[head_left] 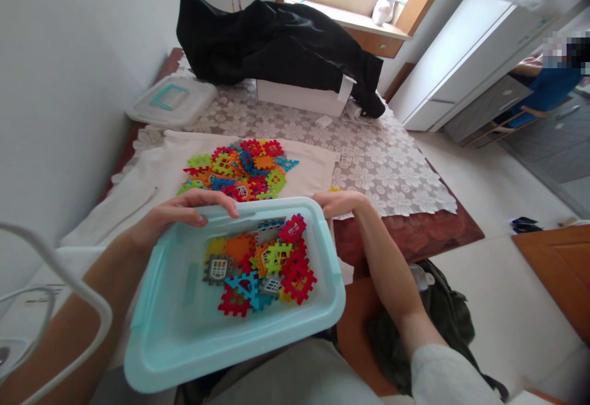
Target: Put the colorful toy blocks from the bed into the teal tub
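A light teal plastic bin (175,319) is held close in front of my body, tilted so its inside shows. Several interlocking plastic building tiles (242,248) in red, blue, orange, yellow, green and grey lie in it, mostly toward the right. My left hand (196,205) grips the far left rim, fingers over the edge. At the far right corner, my right hand (338,203) holds the bin from outside, its fingertips hidden behind the wall. Just beyond the bin, a heap of similar tiles (246,165) rests on a cream cloth (308,165).
A white lid (184,107) with a teal handle lies at the back left. Black sheeting (286,42) covers a white box (295,96) on the lace tablecloth (387,165). White cables (99,306) loop at the left; a dark green backpack (454,313) sits at right.
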Available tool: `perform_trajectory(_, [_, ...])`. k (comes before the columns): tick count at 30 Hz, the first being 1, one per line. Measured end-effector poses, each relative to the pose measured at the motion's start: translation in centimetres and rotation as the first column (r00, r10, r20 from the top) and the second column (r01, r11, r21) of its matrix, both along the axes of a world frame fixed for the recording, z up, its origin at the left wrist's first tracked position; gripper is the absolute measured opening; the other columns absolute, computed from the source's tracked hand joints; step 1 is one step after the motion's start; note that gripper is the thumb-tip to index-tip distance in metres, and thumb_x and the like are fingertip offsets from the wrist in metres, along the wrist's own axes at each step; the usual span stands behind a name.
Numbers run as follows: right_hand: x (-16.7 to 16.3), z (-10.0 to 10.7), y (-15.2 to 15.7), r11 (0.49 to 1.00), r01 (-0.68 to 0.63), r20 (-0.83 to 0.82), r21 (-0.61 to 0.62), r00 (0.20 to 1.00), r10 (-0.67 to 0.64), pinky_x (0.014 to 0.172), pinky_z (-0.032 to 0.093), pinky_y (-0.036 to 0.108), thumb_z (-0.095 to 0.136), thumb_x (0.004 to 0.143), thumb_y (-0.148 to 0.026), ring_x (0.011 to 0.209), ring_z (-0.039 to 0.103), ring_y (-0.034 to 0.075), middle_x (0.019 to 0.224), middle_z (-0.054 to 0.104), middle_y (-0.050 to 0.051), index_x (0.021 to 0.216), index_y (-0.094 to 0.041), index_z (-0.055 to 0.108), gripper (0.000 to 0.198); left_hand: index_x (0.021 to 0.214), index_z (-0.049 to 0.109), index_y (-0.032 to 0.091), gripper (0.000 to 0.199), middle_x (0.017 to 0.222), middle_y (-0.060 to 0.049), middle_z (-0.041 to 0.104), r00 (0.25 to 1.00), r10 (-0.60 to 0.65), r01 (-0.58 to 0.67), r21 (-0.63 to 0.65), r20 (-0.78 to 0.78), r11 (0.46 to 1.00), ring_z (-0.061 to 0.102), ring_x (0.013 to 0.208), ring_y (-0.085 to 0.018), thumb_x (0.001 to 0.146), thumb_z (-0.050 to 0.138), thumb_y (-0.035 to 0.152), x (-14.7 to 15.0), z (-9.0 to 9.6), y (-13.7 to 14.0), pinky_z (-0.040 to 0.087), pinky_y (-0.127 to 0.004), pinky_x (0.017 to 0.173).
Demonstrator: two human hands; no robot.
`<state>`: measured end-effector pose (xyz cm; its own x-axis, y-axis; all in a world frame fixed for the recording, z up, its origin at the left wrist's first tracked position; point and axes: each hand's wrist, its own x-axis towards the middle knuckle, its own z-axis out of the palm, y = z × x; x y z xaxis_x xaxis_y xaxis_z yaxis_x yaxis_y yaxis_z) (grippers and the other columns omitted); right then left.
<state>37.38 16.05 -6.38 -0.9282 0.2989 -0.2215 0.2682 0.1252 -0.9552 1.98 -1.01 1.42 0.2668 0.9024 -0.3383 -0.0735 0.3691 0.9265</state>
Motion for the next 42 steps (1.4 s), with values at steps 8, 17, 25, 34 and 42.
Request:
perform_trajectory(8, [-2.2, -2.1, 0.4, 0.791, 0.58, -0.184, 0.195, 0.814, -0.552, 0.064, 0.065, 0.027, 0.07, 0.106, -0.048, 0.079, 0.072, 0.017, 0.1, 0.078, 0.005, 0.139, -0.022, 0.072, 0.043, 0.091, 0.096, 0.022, 0.028, 0.11, -0.007, 0.087, 1.0, 0.023, -0.023, -0.009, -0.011, 1.0, 0.078, 0.1, -0.028, 0.07, 0.076, 0.022, 0.3, 0.3, -0.1, 0.061, -0.03, 0.09])
perform_trajectory(17, [-5.4, -4.6, -1.0, 0.62, 0.264, -0.09, 0.739, 0.951, -0.297, 0.146, 0.027, 0.062, 0.07, 0.112, -0.041, 0.177, 0.033, 0.034, 0.186, 0.045, 0.01, 0.169, -0.032, 0.061, 0.058, 0.093, 0.095, 0.023, 0.029, 0.112, -0.006, 0.086, 1.0, -0.022, 0.022, -0.011, -0.016, 1.0, 0.076, 0.103, -0.029, 0.07, 0.078, 0.023, 0.0, 0.3, 0.2, 0.059, -0.03, 0.093])
perform_trajectory(25, [-5.4, -3.7, -1.5, 0.623, 0.408, -0.23, 0.667, 0.908, -0.349, 0.127, 0.048, 0.048, 0.077, 0.106, -0.041, 0.138, 0.069, 0.03, 0.145, 0.078, 0.014, 0.127, -0.025, 0.082, 0.027, 0.093, 0.096, 0.023, 0.029, 0.111, -0.009, 0.086, 1.0, -0.014, 0.015, 0.041, -0.004, 0.999, 0.078, 0.103, -0.032, 0.071, 0.077, 0.025, 0.3, 0.1, 0.0, 0.061, -0.035, 0.092])
perform_trajectory(34, [-5.8, -2.5, -2.0, 0.687, 0.689, -0.369, -0.231, 0.591, -0.717, 0.084, 0.058, 0.032, 0.083, 0.085, -0.078, 0.083, 0.066, 0.019, 0.087, 0.071, 0.001, 0.093, -0.026, 0.07, 0.054, 0.099, 0.096, 0.021, 0.03, 0.116, -0.011, 0.087, 0.988, -0.157, 0.156, 0.106, 0.001, 0.982, 0.078, 0.106, -0.035, 0.073, 0.084, 0.029, -1.5, -1.7, 1.1, 0.062, -0.039, 0.094])
perform_trajectory(42, [-4.2, 1.0, -3.3, 0.97, 0.043, -0.433, -0.239, 0.89, -0.146, 0.125, 0.048, 0.047, 0.091, 0.082, -0.07, 0.141, 0.066, 0.031, 0.141, 0.079, 0.009, 0.103, -0.026, 0.087, 0.049, 0.091, 0.095, 0.022, 0.029, 0.108, -0.008, 0.087, 1.0, 0.006, -0.006, 0.0, -0.002, 1.0, 0.079, 0.097, -0.029, 0.068, 0.079, 0.025, 0.4, 0.2, -0.1, 0.06, -0.033, 0.089])
